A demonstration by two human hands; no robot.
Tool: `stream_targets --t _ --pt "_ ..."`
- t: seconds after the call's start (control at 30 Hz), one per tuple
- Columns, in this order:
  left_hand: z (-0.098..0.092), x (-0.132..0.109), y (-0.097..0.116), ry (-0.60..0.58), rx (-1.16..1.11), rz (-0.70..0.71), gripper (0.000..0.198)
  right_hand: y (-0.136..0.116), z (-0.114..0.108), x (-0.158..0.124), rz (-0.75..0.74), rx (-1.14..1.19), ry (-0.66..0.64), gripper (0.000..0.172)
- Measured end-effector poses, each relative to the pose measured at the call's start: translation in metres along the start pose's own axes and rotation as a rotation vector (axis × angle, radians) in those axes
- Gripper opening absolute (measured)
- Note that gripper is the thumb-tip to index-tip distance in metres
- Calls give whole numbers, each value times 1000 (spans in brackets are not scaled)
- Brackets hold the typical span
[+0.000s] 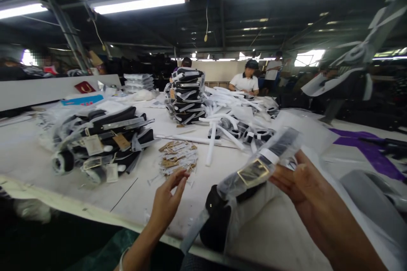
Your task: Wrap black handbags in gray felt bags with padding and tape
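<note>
My left hand (170,197) is at the near edge of a heap of small brown and white hang tags (178,156) with strings. Its thumb and fingertips are nearly together, and what lies between them, if anything, is too small to make out. On the right, my right hand (302,194) grips a black strap (233,181) wrapped in clear plastic film. A gold rectangular buckle (253,173) and a white band (269,155) sit on the strap. It slants down to a black body (216,226) at the table's near edge, partly hidden by film.
Black plastic-wrapped goods with tags (111,135) are piled at left. A tall stack (186,97) of similar goods stands farther back, beside white foam tubes (211,144). Purple material (369,148) lies at right. A person (244,80) works across the table (127,194).
</note>
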State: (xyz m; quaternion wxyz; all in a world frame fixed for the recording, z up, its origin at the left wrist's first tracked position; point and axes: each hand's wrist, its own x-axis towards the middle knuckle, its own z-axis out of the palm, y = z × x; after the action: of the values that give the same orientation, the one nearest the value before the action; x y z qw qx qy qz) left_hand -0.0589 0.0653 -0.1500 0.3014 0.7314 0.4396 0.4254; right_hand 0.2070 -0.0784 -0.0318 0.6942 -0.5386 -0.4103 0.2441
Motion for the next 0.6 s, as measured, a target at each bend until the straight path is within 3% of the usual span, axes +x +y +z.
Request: stream_targets --t 0.13,0.23,0.33,0.47,0.6 --pt "-12 43 -28 -92 225 -22 25 23 -11 -12 -30 -302 10 76" --pt "-11 70 -38 -183 407 -16 18 38 -14 -24 -162 -598 57 51" --pt "-7 86 -42 -305 539 -10 23 54 -13 -34 -341 -769 6 30" --pt "-8 95 -46 -422 613 -20 25 92 -13 -32 -605 -903 -203 44" --pt "-18 102 -43 -417 585 -33 25 151 -13 -22 -644 -1059 -378 60"
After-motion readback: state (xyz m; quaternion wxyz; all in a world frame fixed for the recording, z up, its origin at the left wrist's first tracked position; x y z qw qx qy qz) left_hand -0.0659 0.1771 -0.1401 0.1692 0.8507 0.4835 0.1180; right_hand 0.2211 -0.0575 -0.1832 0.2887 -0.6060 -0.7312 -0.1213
